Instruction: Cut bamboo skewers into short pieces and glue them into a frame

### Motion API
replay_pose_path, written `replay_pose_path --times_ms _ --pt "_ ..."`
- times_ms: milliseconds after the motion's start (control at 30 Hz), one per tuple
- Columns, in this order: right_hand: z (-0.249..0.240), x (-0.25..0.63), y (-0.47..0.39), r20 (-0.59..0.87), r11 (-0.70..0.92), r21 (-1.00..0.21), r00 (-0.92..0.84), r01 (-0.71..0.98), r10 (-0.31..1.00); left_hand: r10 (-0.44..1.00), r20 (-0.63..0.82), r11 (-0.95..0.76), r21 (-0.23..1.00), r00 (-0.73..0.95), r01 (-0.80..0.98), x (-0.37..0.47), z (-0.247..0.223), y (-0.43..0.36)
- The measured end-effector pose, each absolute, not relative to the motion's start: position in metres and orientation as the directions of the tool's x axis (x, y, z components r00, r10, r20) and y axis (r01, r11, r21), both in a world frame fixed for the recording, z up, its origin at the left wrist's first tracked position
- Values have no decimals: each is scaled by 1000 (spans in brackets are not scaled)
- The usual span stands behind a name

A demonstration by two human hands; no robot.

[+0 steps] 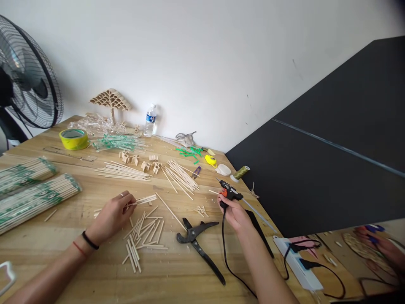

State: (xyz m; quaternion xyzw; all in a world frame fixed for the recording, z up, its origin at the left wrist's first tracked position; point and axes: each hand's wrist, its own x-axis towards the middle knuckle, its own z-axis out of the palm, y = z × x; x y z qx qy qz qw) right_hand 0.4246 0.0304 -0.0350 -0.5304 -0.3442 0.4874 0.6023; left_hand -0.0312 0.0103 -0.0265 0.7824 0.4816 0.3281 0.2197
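My left hand (pixel 113 214) is closed, its fingers pinching short wooden sticks (pixel 147 199) just above the table. My right hand (pixel 236 214) is wrapped round a black hot glue gun (pixel 230 191) with an orange trigger, its nozzle toward the upper left. A clear glue stick (pixel 259 216) runs out of its back. A thin wooden stick also pokes out left of the right hand's fingers. Below my left hand lies a loose pile of cut sticks (pixel 145 232). Black-handled cutters (pixel 194 236) lie open between my hands, beside a longer stick (pixel 169 210).
Bundled sticks (pixel 41 198) in wrappers, yellow tape (pixel 74 139) and a fan (pixel 30 71) are left. A stick-built tree shape (pixel 110 101) and a bottle (pixel 150 121) stand behind. The gun's cord (pixel 224 245) hangs near the power strip (pixel 299 264). Another person's hand (pixel 373 240) is far right.
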Motion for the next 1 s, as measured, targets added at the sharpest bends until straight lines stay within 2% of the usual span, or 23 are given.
replay_pose_path --times_ms 200,367,500,633,733,900,1000 --pt "-45 451 71 16 -60 -977 348 206 937 902 292 -431 657 318 618 -32 -26 10" --pt "-40 473 99 202 -32 -801 319 598 926 899 288 -436 650 329 623 -30 -29 9" --pt "-41 474 106 279 20 -636 206 771 938 897 296 -442 640 329 629 -31 -32 11" --pt "-34 471 107 319 51 -530 143 847 937 897 295 -441 636 329 633 -33 -33 12" --pt "-15 473 103 374 78 -507 137 858 917 897 285 -441 639 338 631 -32 -32 11" --pt "20 451 82 495 156 -567 184 809 850 904 255 -425 639 345 642 -26 -27 4" --pt "27 405 57 493 260 -645 132 719 860 912 224 -404 637 343 657 -23 -22 -1"
